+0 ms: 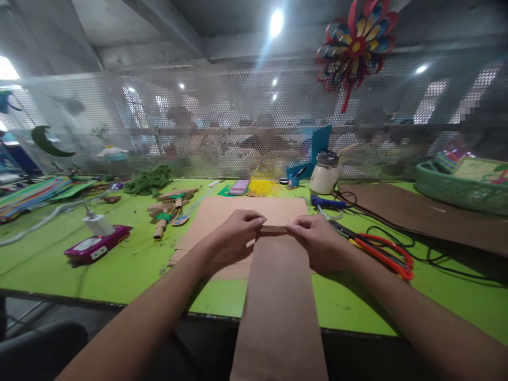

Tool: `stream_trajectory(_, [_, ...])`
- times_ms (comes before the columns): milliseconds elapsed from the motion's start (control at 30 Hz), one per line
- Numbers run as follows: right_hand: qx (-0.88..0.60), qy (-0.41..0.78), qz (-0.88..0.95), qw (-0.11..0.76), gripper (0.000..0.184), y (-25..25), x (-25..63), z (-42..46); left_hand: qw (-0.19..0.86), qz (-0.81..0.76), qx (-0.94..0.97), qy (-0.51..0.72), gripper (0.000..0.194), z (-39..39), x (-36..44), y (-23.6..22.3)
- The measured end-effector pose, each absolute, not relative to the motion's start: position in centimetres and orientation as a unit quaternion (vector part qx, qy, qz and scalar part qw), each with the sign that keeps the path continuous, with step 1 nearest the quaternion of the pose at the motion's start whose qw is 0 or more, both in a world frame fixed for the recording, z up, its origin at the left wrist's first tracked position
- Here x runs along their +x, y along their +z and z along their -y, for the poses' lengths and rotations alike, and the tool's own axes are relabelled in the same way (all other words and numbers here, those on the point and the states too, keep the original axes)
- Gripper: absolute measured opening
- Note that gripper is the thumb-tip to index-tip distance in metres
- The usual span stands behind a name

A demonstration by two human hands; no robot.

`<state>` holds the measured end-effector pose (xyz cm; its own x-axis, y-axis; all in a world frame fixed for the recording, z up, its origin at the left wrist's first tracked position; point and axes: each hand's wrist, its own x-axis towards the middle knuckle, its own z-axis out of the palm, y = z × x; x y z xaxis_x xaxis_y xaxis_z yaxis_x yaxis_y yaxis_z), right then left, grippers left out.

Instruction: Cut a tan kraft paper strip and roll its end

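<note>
A long strip of brown kraft paper runs from the middle of the table toward me and hangs past the front edge. Its far end is folded over into a narrow band. My left hand pinches the left corner of that fold between thumb and fingers. At the right corner, my right hand grips the fold in the same way. Beneath both hands lies a stack of brown paper sheets. Red-handled scissors rest on the table beside my right forearm.
A blue-handled glue gun and a white jar stand behind my right hand. Brown board and a green basket are at the right. Leftward are a purple power strip, cardboard rolls and green yarn.
</note>
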<state>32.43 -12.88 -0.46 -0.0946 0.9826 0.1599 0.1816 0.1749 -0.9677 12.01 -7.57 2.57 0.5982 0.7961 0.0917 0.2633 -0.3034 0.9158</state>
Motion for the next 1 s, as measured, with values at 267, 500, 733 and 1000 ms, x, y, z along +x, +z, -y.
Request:
stream_trajectory(267, [-0.494, 0.414, 0.611, 0.460, 0.025, -0.2, 31.4, 13.5, 0.589, -0.313, 0.705, 0.242, 0.026, 8.8, 12.8, 1.2])
stream_trajectory(500, [-0.513, 0.366, 0.636, 0.446, 0.026, -0.6, 31.3, 12.9, 0.627, -0.301, 0.672, 0.253, 0.024, 8.3, 12.9, -0.1])
stream_trajectory(733, [-0.514, 0.329, 0.664, 0.433, 0.025, -0.5, 31.5, 12.6, 0.617, -0.310, 0.680, 0.246, 0.022, 8.1, 12.7, 0.0])
stream_trajectory(1000, [-0.513, 0.284, 0.691, 0.422, 0.024, -0.1, 31.4, 12.8, 0.604, -0.324, 0.693, 0.224, 0.025, 7.8, 12.7, 0.4])
